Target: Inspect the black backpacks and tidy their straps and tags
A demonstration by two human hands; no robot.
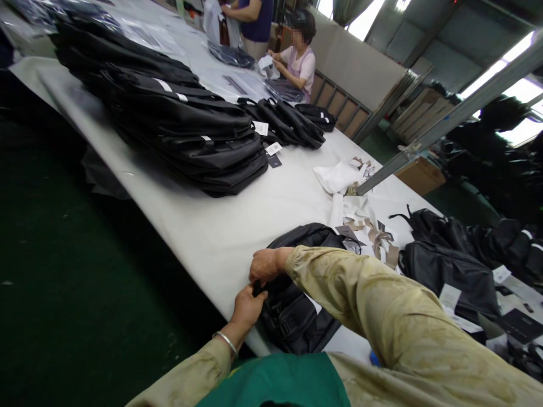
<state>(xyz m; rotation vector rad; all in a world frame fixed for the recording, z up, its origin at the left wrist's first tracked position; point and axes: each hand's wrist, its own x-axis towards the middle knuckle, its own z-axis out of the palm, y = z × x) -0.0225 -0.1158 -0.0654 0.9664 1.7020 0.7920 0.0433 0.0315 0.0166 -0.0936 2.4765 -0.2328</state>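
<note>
A black backpack lies on the white table right in front of me, close to the table's near edge. My left hand, with a silver bangle at the wrist, pinches a small black piece at the bag's left side, thumb on top. Just above it, my right hand reaches across the bag with its fingers curled down onto the same black piece. It looks like a strap end, but the fingers hide most of it. My right sleeve covers part of the bag.
A tall stack of black bags stands up the table, with smaller black bags behind it. Paper tags and scraps lie at the right, near a metal post. More backpacks lie at far right. Two people work beyond.
</note>
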